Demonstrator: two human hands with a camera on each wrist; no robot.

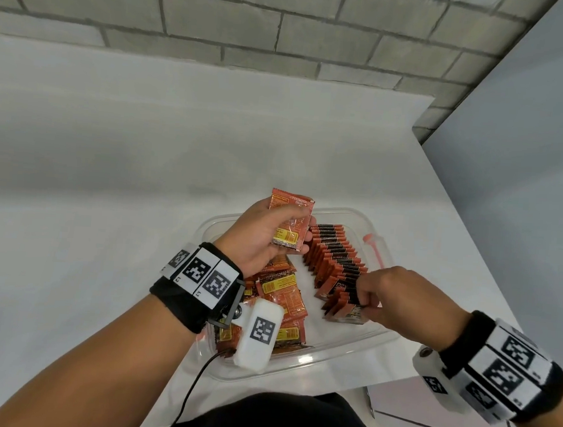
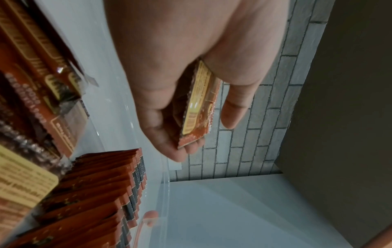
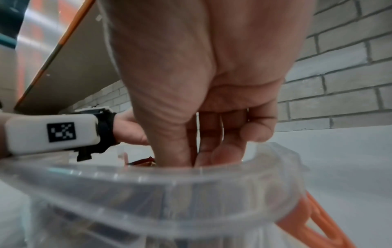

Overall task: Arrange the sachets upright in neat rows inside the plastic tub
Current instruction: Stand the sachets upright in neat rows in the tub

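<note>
A clear plastic tub [image 1: 337, 352] sits on the white table near its front edge. Inside, a row of upright orange sachets [image 1: 335, 260] runs along the right side. Several loose sachets [image 1: 282, 296] lie flat in a pile at the left. My left hand [image 1: 302, 226] hovers over the tub's far left, holding an orange sachet [image 1: 292, 202] between thumb and fingers. The left wrist view shows that sachet [image 2: 197, 107] edge-on in the left hand [image 2: 207, 132]. My right hand [image 1: 366, 297] pinches the tops of the nearest sachets in the row. In the right wrist view the tub rim [image 3: 191, 181] hides its fingertips [image 3: 171, 159].
An orange latch [image 1: 372, 249] hangs on the tub's right wall. The table's right edge [image 1: 467, 206] runs close beside the tub. A grey brick wall [image 1: 286, 30] stands behind the table, and a cable [image 1: 191, 390] trails from my left wrist camera.
</note>
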